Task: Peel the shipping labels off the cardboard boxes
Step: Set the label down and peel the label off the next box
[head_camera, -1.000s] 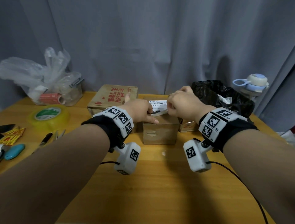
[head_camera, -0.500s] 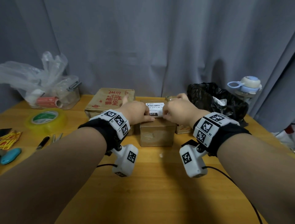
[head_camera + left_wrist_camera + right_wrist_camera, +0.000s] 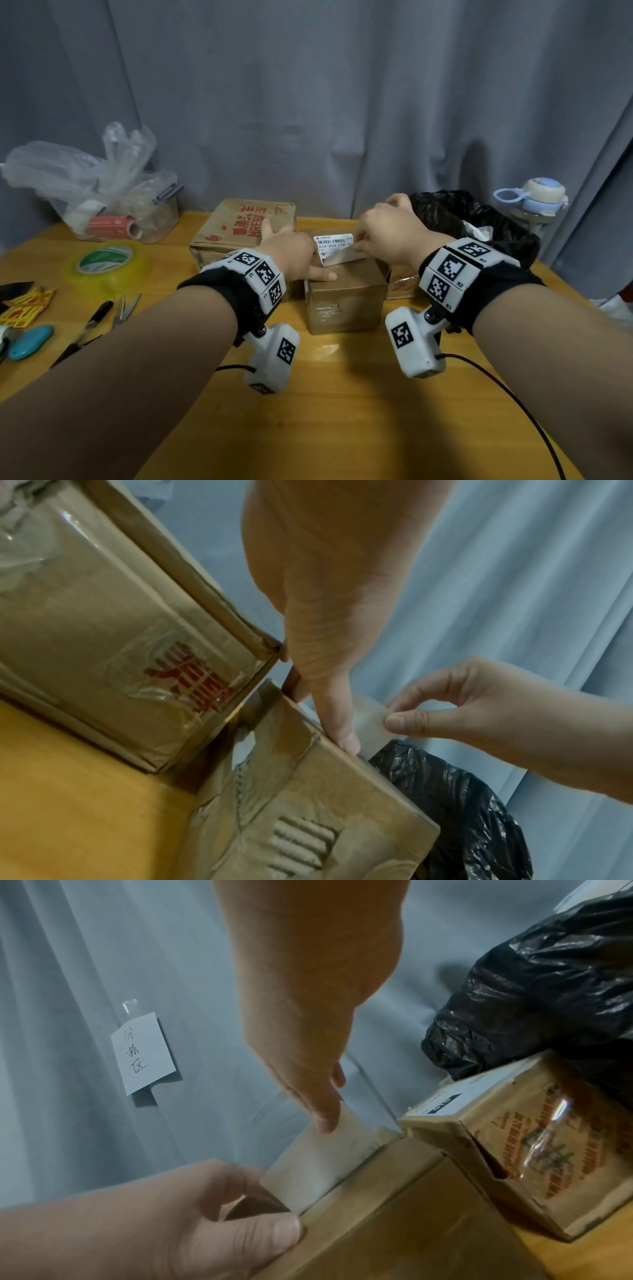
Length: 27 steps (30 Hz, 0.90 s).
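Observation:
A small cardboard box [image 3: 346, 301] stands mid-table, also seen from the left wrist [image 3: 308, 804] and the right wrist [image 3: 411, 1218]. Its white shipping label [image 3: 334, 245] is partly lifted, the near edge curled up off the top. My right hand [image 3: 359, 241] pinches the label's right end between thumb and fingers [image 3: 404, 721]; the label [image 3: 325, 1156] stands up from the box edge. My left hand [image 3: 308, 263] grips the box's top left corner, thumb [image 3: 342, 731] pressed on the top beside the label.
A bigger box with red print [image 3: 243, 226] sits left of the small one. A third box with a label [image 3: 514, 1137] sits on the right, before a black bag [image 3: 479, 222]. Tape roll [image 3: 106, 260], scissors [image 3: 126, 308] and clear plastic bag [image 3: 85, 178] lie left; a bottle [image 3: 534, 198] stands far right.
The right hand has pulled the label's near edge up off the box top, so more of it stands free. The left hand stays clamped on the box.

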{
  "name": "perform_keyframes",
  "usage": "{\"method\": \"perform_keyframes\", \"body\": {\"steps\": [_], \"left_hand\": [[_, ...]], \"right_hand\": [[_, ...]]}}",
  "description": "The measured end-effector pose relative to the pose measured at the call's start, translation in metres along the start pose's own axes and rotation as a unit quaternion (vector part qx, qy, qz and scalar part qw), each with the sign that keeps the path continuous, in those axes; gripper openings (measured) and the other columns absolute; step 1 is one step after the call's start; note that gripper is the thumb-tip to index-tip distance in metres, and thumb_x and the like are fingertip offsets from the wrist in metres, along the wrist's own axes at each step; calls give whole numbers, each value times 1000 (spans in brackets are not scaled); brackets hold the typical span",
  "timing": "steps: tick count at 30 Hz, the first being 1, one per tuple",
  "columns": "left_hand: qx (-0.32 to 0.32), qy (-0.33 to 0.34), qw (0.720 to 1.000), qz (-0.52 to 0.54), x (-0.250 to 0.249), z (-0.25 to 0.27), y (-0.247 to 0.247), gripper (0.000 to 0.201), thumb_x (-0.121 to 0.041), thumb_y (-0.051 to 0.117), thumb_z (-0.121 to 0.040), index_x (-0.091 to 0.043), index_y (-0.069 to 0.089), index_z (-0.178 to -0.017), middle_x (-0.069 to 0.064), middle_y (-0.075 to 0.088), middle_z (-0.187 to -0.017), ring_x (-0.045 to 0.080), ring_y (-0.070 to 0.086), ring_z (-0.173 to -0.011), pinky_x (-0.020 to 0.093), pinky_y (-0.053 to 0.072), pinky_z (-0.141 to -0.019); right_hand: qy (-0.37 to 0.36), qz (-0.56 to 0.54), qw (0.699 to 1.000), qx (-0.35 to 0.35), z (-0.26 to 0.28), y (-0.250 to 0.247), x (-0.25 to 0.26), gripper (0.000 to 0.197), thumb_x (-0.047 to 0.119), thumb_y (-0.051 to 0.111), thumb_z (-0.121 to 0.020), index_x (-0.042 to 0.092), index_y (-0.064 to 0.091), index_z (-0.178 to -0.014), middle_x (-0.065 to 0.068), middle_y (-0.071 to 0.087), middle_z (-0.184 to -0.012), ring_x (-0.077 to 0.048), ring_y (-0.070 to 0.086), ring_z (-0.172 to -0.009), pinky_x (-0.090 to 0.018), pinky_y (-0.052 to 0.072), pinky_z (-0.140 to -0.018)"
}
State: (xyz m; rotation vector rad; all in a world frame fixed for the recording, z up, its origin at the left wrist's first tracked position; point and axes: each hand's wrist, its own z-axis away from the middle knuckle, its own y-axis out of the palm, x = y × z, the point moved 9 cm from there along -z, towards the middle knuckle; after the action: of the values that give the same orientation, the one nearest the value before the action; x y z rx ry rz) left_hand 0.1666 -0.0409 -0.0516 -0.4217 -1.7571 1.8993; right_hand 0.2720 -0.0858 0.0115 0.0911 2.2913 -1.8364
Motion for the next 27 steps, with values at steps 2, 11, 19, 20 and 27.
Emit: {"method": "perform_keyframes", "body": {"steps": [2,11,19,20,27], "left_hand": [[10,-5,1000,-5,0,-1,0,79,-84,37,-71,-32,54,-128,-4,58,-125,25,34,-132,67,-4,-109],[17,-9,1000,-10,0,-1,0,82,-85,36,-70,-33,52,-131,-4,56,-128,26,33,-133,67,-4,-109],[16,0,1000,-3,-2,2,-6,70,-82,35,-75,-33,62,-118,-5,62,-116,25,40,-127,66,0,-110],[6,6,1000,7,-2,2,-7,66,-80,34,-77,-32,66,-110,-6,64,-109,23,43,-122,66,2,-110],[-52,12,998,35,5,-4,-17,47,-65,38,-88,-29,68,-85,-6,66,-95,19,56,-102,56,12,-107]], "right_hand": [[6,-6,1000,-1,1,-2,-5,16,34,57,-89,30,71,-82,10,68,-91,-16,52,-103,-42,15,-107],[12,-12,1000,-4,6,-7,-9,14,37,58,-89,32,71,-86,12,68,-101,-15,51,-111,-44,13,-110],[21,-54,998,-27,8,-1,-11,17,32,56,-89,27,72,-84,9,69,-96,-16,56,-102,-40,18,-103],[26,-67,997,-31,9,0,-12,18,31,55,-89,27,72,-85,9,69,-96,-17,57,-100,-39,19,-102],[37,-192,980,-44,13,7,5,23,34,56,-89,25,59,-110,5,69,-105,-18,60,-104,-32,28,-99]]}}
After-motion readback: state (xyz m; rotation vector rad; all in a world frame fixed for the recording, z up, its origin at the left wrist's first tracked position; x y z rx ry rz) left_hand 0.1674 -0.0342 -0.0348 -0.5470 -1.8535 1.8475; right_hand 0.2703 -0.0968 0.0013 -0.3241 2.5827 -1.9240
